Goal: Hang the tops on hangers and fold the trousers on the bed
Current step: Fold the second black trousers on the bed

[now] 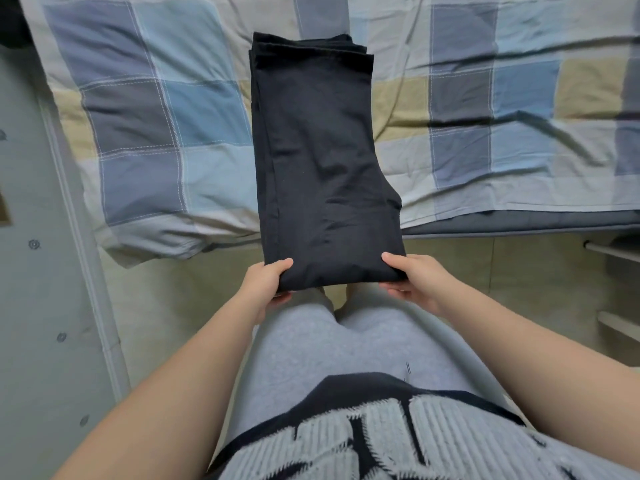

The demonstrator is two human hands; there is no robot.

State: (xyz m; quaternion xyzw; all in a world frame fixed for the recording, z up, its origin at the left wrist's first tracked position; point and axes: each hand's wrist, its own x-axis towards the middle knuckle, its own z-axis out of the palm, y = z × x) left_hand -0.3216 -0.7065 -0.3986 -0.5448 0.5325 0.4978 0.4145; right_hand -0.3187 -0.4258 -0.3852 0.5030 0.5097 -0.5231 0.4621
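Black trousers (318, 161), folded into a long narrow stack, lie across the bed (485, 116) with the near end hanging past the bed's front edge. My left hand (268, 284) grips the near left corner of that end, thumb on top and fingers beneath. At the near right corner my right hand (415, 280) holds it the same way, thumb over the cloth. The far end rests flat on the checked cover. No tops or hangers are in view.
A blue, grey and beige checked quilt covers the bed, with a pillow (138, 133) at the left. A pale wall or cabinet side (41, 271) stands at the left. White rails (616, 252) show at the right over the tiled floor (467, 265).
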